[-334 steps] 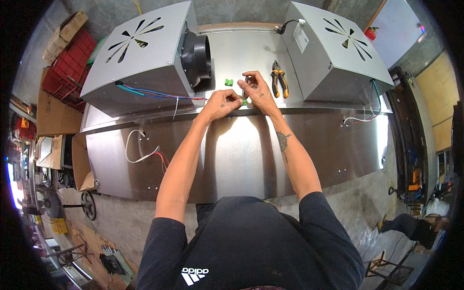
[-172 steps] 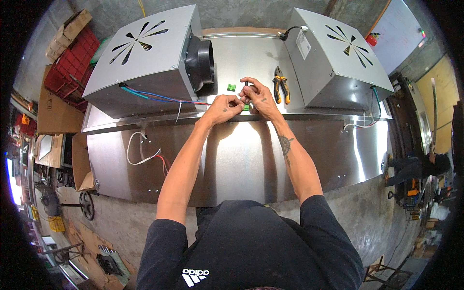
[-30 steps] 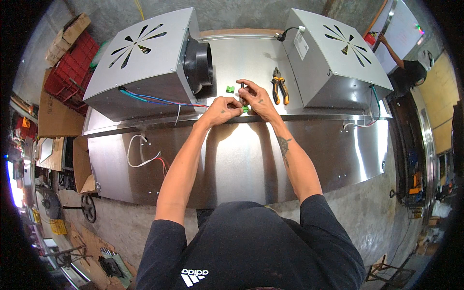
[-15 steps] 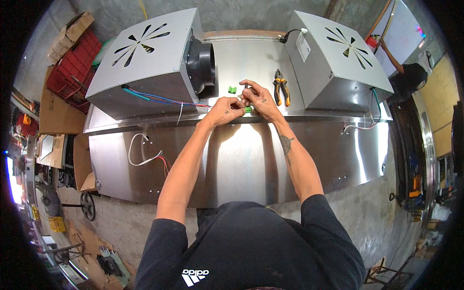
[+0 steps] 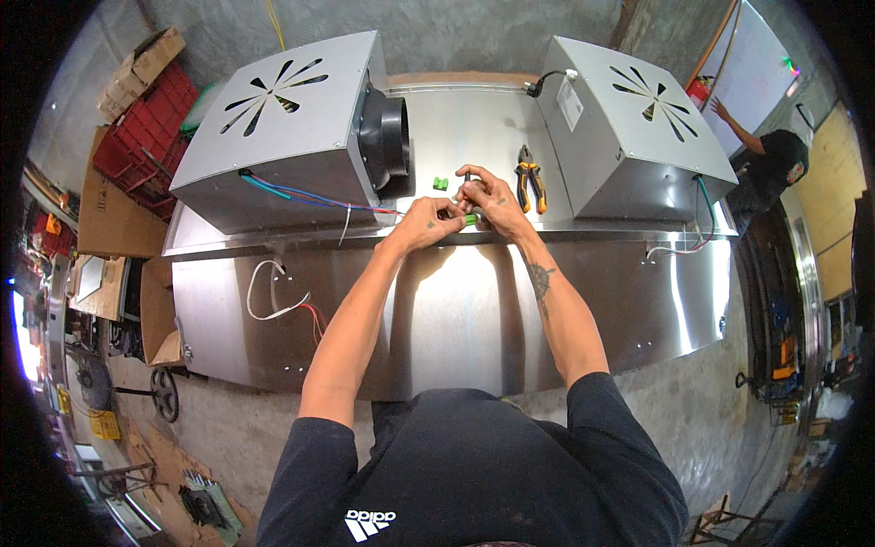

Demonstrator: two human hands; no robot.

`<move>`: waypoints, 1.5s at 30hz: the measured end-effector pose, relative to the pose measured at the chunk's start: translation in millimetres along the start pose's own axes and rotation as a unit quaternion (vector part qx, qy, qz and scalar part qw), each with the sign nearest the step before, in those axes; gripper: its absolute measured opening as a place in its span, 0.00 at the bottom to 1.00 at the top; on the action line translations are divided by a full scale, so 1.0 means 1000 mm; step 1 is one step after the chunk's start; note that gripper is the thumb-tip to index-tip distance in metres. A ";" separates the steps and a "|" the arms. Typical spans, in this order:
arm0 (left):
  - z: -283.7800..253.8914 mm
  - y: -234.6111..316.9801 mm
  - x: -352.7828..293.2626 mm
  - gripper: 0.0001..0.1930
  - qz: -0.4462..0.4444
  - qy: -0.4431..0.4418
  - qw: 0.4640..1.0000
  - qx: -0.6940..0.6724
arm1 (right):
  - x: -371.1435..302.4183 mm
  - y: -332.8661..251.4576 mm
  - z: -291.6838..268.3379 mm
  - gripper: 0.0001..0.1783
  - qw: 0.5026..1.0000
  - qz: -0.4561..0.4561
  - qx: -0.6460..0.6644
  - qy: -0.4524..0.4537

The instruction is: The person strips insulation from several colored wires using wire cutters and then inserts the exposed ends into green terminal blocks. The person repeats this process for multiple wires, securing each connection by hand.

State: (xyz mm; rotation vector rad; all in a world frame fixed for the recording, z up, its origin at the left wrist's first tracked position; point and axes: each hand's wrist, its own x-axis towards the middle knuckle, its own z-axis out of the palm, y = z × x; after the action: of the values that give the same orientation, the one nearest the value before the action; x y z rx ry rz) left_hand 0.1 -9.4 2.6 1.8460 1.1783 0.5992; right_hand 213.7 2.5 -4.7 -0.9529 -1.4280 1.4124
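Note:
My left hand (image 5: 426,223) pinches a small green terminal block (image 5: 471,220) at the front edge of the metal top. Red and blue wires (image 5: 319,193) run to it from the left grey box. Closed around a small black-handled screwdriver (image 5: 468,177), held upright, my right hand (image 5: 495,202) is right against the block; fingers hide the tool's tip. Just beyond my hands lies a second green terminal block (image 5: 440,183). Pliers with orange and black handles (image 5: 530,178) rest to the right, jaws pointing away.
Grey metal boxes with slotted lids, one at left (image 5: 273,100) with a black round duct collar (image 5: 392,137) and one at right (image 5: 652,100), flank the work spot. White and red wires (image 5: 273,305) hang over the front panel. Another person (image 5: 775,159) stands at far right.
The view has tilted slightly, so the bench sits lower in the picture. My hands keep their grips at the block. The other person's hand at far right now shows with fingers spread.

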 end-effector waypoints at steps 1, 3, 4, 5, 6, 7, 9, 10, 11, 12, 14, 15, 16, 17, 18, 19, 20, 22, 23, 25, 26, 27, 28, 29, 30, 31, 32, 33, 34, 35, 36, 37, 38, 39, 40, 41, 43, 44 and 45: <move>0.001 0.000 0.000 0.17 0.002 0.001 1.000 0.002 | -0.001 0.001 0.000 0.18 1.000 -0.007 0.005 0.001; 0.001 0.001 -0.001 0.18 0.012 0.000 1.000 0.009 | -0.002 0.004 0.001 0.17 1.000 -0.020 0.014 0.003; 0.001 -0.001 -0.002 0.18 0.015 0.000 1.000 0.013 | -0.003 0.004 0.002 0.17 1.000 -0.025 0.013 0.001; 0.001 -0.001 -0.001 0.18 0.018 0.001 1.000 0.018 | -0.003 0.003 0.004 0.17 0.999 -0.029 0.013 0.000; 0.001 -0.002 0.000 0.19 0.021 0.001 1.000 0.023 | -0.003 0.003 0.004 0.17 0.999 -0.034 0.013 -0.001; 0.001 -0.003 0.001 0.19 0.025 0.000 0.999 0.028 | -0.004 0.004 0.004 0.18 0.999 -0.033 0.020 0.003; 0.004 -0.006 0.000 0.19 0.032 -0.002 0.999 0.019 | -0.005 0.007 0.004 0.19 0.999 -0.032 0.034 0.012; 0.002 -0.005 -0.001 0.19 0.036 -0.002 0.999 0.016 | -0.006 0.003 0.007 0.20 0.999 -0.022 0.011 0.025; 0.001 -0.005 -0.001 0.19 0.039 -0.005 0.999 0.017 | -0.008 0.000 0.010 0.21 0.999 -0.011 -0.012 0.039; -0.001 -0.005 -0.002 0.19 0.041 -0.009 0.999 0.017 | -0.008 -0.003 0.014 0.21 0.998 -0.001 -0.035 0.052; 0.001 -0.006 -0.002 0.18 0.047 -0.011 0.999 0.019 | -0.004 0.000 0.013 0.24 0.995 -0.019 -0.078 0.066; 0.002 -0.007 -0.001 0.18 0.050 -0.007 0.998 0.022 | -0.004 0.001 0.009 0.24 0.995 -0.016 -0.081 0.062; 0.002 -0.005 -0.001 0.18 0.053 -0.005 0.998 0.025 | -0.005 0.001 0.007 0.24 0.995 -0.012 -0.084 0.059; 0.003 -0.003 -0.001 0.18 0.051 -0.007 0.998 0.026 | -0.005 0.002 0.008 0.24 0.997 -0.024 -0.050 0.059; 0.004 -0.002 -0.002 0.18 0.048 -0.010 0.998 0.026 | -0.007 0.003 0.008 0.23 0.997 -0.027 -0.041 0.066; 0.003 -0.002 -0.002 0.19 0.045 -0.011 0.999 0.028 | -0.009 0.003 0.010 0.22 0.997 -0.032 -0.032 0.070; 0.003 -0.005 -0.001 0.18 0.050 -0.005 0.998 0.024 | -0.009 0.003 0.011 0.21 0.996 -0.036 -0.022 0.075; 0.005 -0.009 -0.001 0.18 0.061 0.004 0.998 0.015 | -0.009 0.002 0.012 0.20 0.997 -0.035 0.007 0.065; 0.006 -0.009 0.000 0.18 0.058 0.003 0.998 0.019 | -0.008 0.003 0.011 0.19 0.997 -0.034 0.021 0.060; 0.006 -0.008 0.000 0.17 0.051 0.000 0.998 0.027 | -0.008 0.003 0.008 0.18 0.998 -0.025 0.018 0.049; 0.006 -0.008 0.001 0.17 0.045 0.002 0.999 0.027 | -0.007 0.003 0.007 0.17 0.999 -0.020 0.017 0.043; 0.006 -0.006 0.001 0.17 0.039 0.004 0.999 0.027 | -0.005 0.002 0.005 0.17 0.999 -0.020 0.018 0.038; 0.006 -0.007 0.000 0.17 0.031 0.007 0.999 0.027 | -0.003 0.003 0.004 0.17 0.999 -0.019 0.021 0.032; 0.007 -0.008 -0.001 0.17 0.032 0.005 0.999 0.025 | -0.002 0.004 0.004 0.17 0.999 -0.018 0.024 0.025; 0.007 -0.009 -0.002 0.16 0.034 0.003 0.999 0.022 | -0.002 0.005 0.004 0.16 0.999 -0.017 0.029 0.024; 0.006 -0.007 -0.001 0.16 0.038 0.001 0.999 0.020 | -0.001 0.005 0.004 0.15 0.999 -0.018 0.033 0.025; 0.006 -0.006 -0.001 0.16 0.032 -0.002 0.999 0.022 | 0.000 0.005 0.003 0.15 0.999 -0.020 0.037 0.025; 0.005 -0.005 -0.001 0.17 0.027 -0.006 0.999 0.024 | 0.001 0.005 0.002 0.15 0.999 -0.023 0.034 0.020; 0.004 -0.006 0.000 0.17 0.021 -0.008 0.999 0.026 | 0.002 0.005 0.001 0.14 0.999 -0.023 0.040 0.016; 0.004 -0.008 0.001 0.17 0.033 -0.009 0.999 0.028 | 0.002 0.006 -0.001 0.14 0.999 -0.023 0.046 0.012; 0.003 -0.010 0.002 0.17 0.044 -0.011 0.999 0.029 | 0.003 0.006 -0.001 0.14 0.998 -0.024 0.052 0.007; 0.004 -0.010 0.002 0.17 0.055 -0.013 0.998 0.029 | 0.003 0.006 -0.001 0.14 0.998 -0.020 0.059 0.004; 0.003 -0.010 0.002 0.17 0.049 -0.016 0.998 0.031 | 0.004 0.006 -0.001 0.13 0.998 -0.016 0.066 0.002; 0.003 -0.010 0.003 0.17 0.042 -0.018 0.998 0.032 | 0.004 0.006 -0.002 0.13 0.997 -0.012 0.073 -0.001; 0.003 -0.012 0.003 0.17 0.035 -0.019 0.999 0.034 | 0.005 0.006 -0.003 0.14 0.997 -0.009 0.076 -0.009; 0.003 -0.013 0.003 0.17 0.042 -0.018 0.999 0.027 | 0.006 0.007 -0.004 0.14 0.997 -0.006 0.079 -0.017; 0.003 -0.012 0.004 0.17 0.054 -0.017 0.998 0.013 | 0.006 0.008 -0.007 0.14 0.996 -0.003 0.089 -0.030; 0.002 -0.011 0.004 0.17 0.051 -0.017 0.998 0.019 | 0.005 0.008 -0.008 0.14 0.995 -0.003 0.096 -0.035; 0.002 -0.009 0.003 0.17 0.048 -0.016 0.998 0.025 | 0.006 0.008 -0.009 0.14 0.994 -0.004 0.102 -0.040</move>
State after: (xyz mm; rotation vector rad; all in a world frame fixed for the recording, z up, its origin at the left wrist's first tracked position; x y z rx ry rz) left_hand -1.6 -5.4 -6.5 1.9563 1.0980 0.5952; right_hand 219.8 11.0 -12.6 -0.7671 -1.3136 1.5733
